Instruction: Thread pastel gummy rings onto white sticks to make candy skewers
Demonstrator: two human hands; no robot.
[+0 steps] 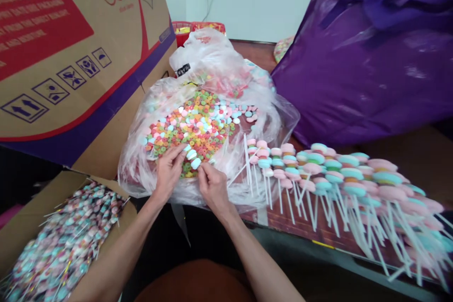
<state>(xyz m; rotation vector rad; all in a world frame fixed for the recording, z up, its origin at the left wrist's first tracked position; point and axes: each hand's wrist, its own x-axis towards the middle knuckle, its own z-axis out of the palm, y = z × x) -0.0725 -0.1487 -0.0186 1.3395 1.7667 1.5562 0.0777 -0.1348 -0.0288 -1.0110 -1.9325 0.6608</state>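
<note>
The stick of the candy skewer point(192, 156) is hidden, perhaps inside the right hand point(213, 183), whose grip is closed at its lower end; the left hand point(171, 170) pinches the upper end. Pale blue and white pieces show between them, slightly blurred, above loose candies point(198, 125) on clear plastic point(138, 170).

Upper left, the carton point(116, 66) is tan with a red block, purple line symbols and a red-edged purple band. Upper right, the bag point(368, 66) is glossy purple (its strap a bluer purple). Mid-frame, the rings point(201, 99) are speckled green, orange, yellow and red. Lower right, the candies point(350, 174) are banded pastel pink and aqua (some with orange or green between) on white sticks point(313, 212). The wall point(262, 0), top centre, is pale blue-white.
</note>
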